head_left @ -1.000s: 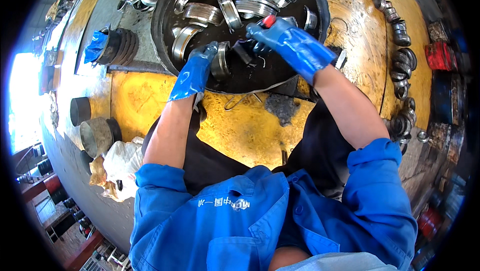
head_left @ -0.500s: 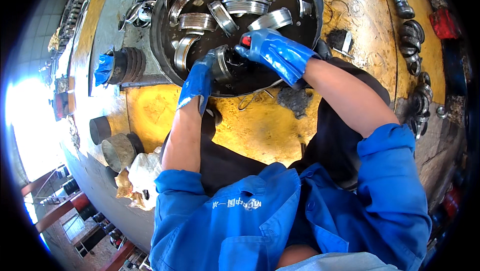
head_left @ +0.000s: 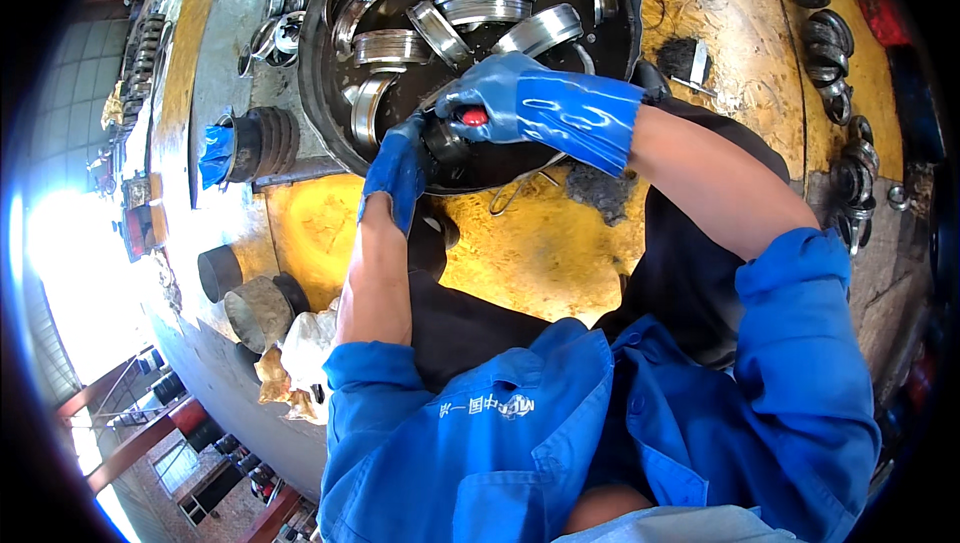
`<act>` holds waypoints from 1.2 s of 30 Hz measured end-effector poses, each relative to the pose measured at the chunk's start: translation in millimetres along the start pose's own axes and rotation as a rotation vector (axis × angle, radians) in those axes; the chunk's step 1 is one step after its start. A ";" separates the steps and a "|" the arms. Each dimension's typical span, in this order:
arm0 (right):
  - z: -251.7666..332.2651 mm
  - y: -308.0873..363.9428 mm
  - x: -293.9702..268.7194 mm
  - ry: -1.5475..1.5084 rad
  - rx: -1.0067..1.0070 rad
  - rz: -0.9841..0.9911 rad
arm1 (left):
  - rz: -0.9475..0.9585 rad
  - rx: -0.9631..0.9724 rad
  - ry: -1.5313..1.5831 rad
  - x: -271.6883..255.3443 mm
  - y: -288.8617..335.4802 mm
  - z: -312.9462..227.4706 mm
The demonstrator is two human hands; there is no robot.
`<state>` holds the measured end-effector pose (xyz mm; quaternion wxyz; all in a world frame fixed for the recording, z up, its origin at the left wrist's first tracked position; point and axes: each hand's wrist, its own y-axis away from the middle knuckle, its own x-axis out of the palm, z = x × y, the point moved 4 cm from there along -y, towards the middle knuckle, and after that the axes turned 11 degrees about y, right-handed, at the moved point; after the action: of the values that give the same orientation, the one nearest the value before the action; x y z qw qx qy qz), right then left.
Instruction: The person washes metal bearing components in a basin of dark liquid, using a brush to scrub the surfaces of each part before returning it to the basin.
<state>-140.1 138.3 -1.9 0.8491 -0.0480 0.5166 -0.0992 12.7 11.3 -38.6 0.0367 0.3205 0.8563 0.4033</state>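
The blue-gloved right hand [head_left: 490, 98] is closed round a red-ended handle [head_left: 473, 117]; it hides the tool's working end and much of the dark metal ring [head_left: 447, 148], which sits at the near side of the round black basin [head_left: 632, 33]. The left hand [head_left: 402, 158] grips the ring's left edge, its fingertips hard to make out. The basin's far rim is cut off at the top. White lettering [head_left: 470, 406] marks the blue jacket [head_left: 465, 458]. Since half a second ago, the right hand has shifted left, covering more of the ring

Blue jacket [head_left: 440, 463], rolled sleeves [head_left: 795, 258], glossy gloves [head_left: 580, 113]
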 end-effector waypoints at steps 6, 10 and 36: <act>21.8 22.8 -17.4 0.021 -0.182 0.082 | 0.165 0.372 -0.704 -5.8 -27.2 -11.4; 31.6 28.0 -30.8 0.099 -0.242 0.212 | 0.288 0.756 -1.094 -10.6 -8.3 -12.8; -49.9 69.3 -5.9 -0.176 -0.395 -0.318 | 0.186 0.769 -1.747 18.2 3.8 -34.8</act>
<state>-178.8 208.3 -32.6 0.8387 -0.3018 0.4360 -0.1243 -11.0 0.4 -8.9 0.5224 0.5649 0.5713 -0.2855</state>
